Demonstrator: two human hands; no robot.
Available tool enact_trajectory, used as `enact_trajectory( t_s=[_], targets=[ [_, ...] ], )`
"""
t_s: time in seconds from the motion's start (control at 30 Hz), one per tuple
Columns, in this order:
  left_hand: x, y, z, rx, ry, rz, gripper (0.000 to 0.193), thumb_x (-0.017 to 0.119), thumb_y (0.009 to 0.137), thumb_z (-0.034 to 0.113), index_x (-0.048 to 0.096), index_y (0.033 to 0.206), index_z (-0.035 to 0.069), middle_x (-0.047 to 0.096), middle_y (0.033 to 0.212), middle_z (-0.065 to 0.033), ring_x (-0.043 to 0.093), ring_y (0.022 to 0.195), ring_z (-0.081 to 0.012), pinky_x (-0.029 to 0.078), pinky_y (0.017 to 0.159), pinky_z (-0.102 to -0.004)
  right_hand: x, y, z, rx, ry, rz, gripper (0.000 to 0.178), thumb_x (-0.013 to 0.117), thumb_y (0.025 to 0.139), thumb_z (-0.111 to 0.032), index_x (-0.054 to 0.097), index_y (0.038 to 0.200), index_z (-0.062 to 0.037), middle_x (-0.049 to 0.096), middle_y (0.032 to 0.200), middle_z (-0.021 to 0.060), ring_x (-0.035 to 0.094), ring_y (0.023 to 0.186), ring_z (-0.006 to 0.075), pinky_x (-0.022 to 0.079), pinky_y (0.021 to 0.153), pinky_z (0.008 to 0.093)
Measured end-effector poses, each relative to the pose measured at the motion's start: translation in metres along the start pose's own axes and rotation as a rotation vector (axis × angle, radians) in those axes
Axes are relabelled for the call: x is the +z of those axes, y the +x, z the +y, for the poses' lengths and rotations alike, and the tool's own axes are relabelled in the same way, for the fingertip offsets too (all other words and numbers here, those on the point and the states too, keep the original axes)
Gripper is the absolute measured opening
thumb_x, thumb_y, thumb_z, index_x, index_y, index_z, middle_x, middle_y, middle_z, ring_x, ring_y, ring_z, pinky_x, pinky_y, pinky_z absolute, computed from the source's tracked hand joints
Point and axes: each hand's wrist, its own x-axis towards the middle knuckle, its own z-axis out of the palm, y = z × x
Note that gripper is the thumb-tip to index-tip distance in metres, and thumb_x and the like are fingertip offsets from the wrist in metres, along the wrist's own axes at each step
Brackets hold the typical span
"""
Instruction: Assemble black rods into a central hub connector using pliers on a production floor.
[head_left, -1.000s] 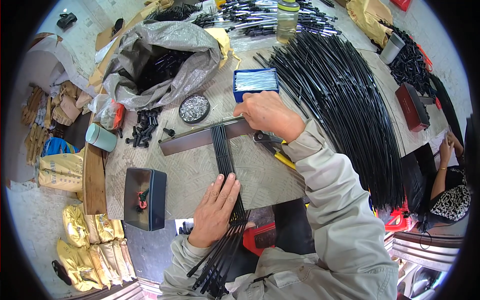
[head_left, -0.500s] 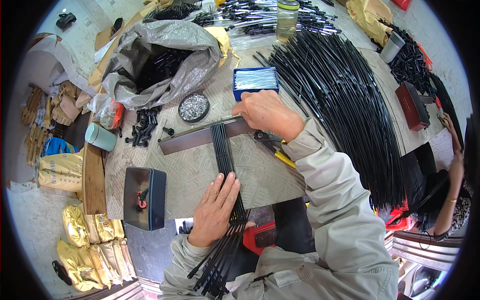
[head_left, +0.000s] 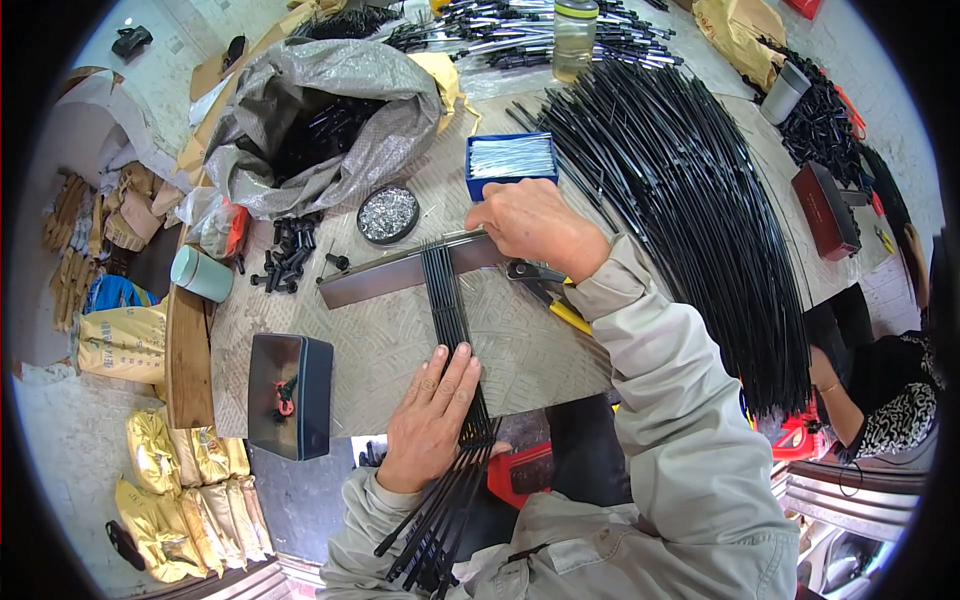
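Observation:
A bundle of thin black plastic strips (head_left: pixel 447 312) lies across a long grey metal bar (head_left: pixel 375 283), its far ends at the bar's upper edge. My left hand (head_left: pixel 425 415) presses its fingers flat along the strips, with the thumb tip showing on their other side. Nearer my body the strips fan out over my lap. At the bar's right end my right hand (head_left: pixel 540 228) is closed, with its fingertips hidden. Just beyond it stands a blue box (head_left: pixel 480 187) of thin silvery wires. Yellow-handled pliers (head_left: pixel 552 300) lie beneath my right wrist.
A large heap of black strips (head_left: pixel 680 230) covers the table's right. At the left are a grey woven sack (head_left: pixel 240 130), a round dish of metal bits (head_left: pixel 388 216), black bolt-like parts (head_left: pixel 288 262), a dark open box (head_left: pixel 318 400) and a pale-green cup (head_left: pixel 203 275). A co-worker's arm (head_left: pixel 835 395) shows at right.
The co-worker's arm at the right has come down from the table corner to beside the heap of strips. My own hands and the bundle look almost unmoved.

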Motion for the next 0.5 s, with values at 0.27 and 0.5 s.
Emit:
enact_trajectory(
  t_s=[0.27,0.5],
  targets=[
    [0.0008,-0.0006,-0.0007,0.001,0.010,0.001,0.085,0.061,0.070,0.058,0.042,0.130,0.000,0.040,0.135,-0.0163,0.036,0.126,-0.0354,0.032,0.102,-0.0433,0.0001,-0.0001,-0.0002,0.001,0.024,0.019,0.013,0.055,0.076,-0.011,0.067,0.079,-0.0152,0.058,0.072,0.0092,0.060,0.064,0.0299,0.043,0.053,0.0421],
    [0.0010,-0.0004,-0.0006,0.000,0.010,-0.010,0.085,0.060,0.071,0.058,0.042,0.130,0.000,0.040,0.135,-0.0159,0.036,0.127,-0.0353,0.033,0.101,-0.0435,0.0019,0.0012,-0.0032,0.003,0.003,0.023,0.011,0.056,0.076,-0.011,0.066,0.078,-0.0140,0.058,0.072,0.0099,0.060,0.064,0.0303,0.043,0.053,0.0427]
  ],
)
